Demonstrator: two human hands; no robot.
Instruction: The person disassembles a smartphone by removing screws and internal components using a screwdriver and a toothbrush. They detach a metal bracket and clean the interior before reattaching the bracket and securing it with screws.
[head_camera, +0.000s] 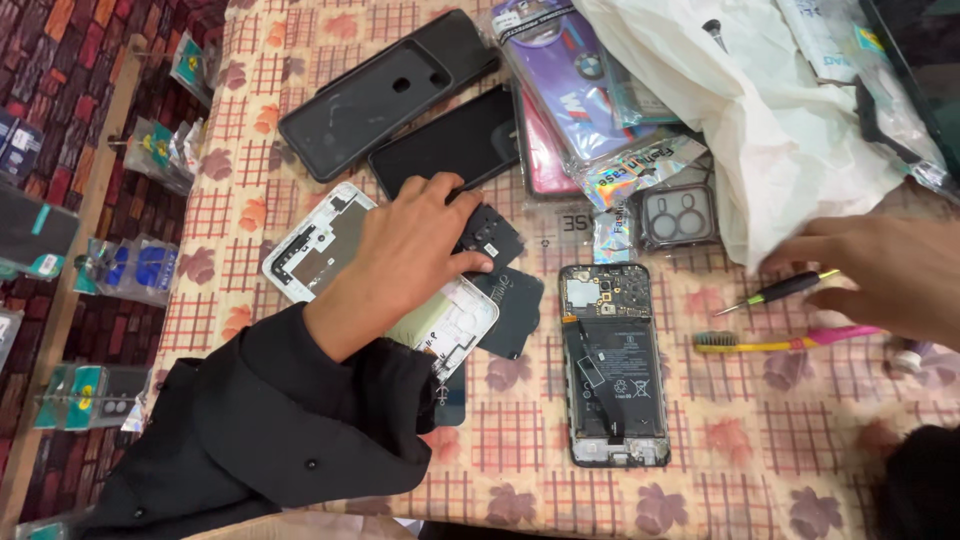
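Observation:
My left hand (410, 250) rests on a white phone frame (310, 245), its fingertips gripping a small black camera-module plate (490, 237). A dark rounded cover piece (515, 310) lies just below that plate. An opened phone (613, 365) with its battery and circuit board showing lies face down in the middle of the table. My right hand (880, 275) hovers at the right edge, blurred, fingers curled over a small screwdriver (785, 290) with a black handle; whether it grips the tool is unclear. A pink and yellow toothbrush (780, 342) lies under that hand.
Two black phone cases (385, 90) and a dark screen panel (450, 145) lie at the top. Packaged cases (570, 90), a clear camera-lens cover (680, 215) and a white plastic bag (790, 130) crowd the top right. Packaged accessories (130, 265) hang on the left.

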